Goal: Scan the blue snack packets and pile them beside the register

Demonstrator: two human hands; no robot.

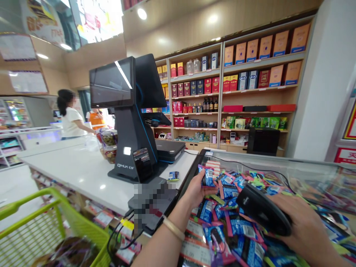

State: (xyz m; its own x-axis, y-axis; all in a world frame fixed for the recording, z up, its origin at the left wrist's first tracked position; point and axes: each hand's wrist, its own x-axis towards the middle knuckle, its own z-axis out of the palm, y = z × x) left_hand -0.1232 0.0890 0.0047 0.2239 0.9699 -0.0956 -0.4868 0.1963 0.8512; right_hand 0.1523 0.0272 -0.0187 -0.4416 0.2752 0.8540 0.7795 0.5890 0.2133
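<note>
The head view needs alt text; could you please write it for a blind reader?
A left hand holds a small blue packet over a heap of similar packets, while the right hand grips a black barcode scanner. To the left stand a dark checkout terminal and a green basket; boxes line shelves behind.

Past the left hand [198, 188], tall brown shelves [221, 100] stand in rows. Left of that hand is a shiny white counter [80, 157]. Round ceiling lights [142, 14] glow high above both hands. Beyond the right hand [302, 222] is a plain white wall [324, 74].
</note>
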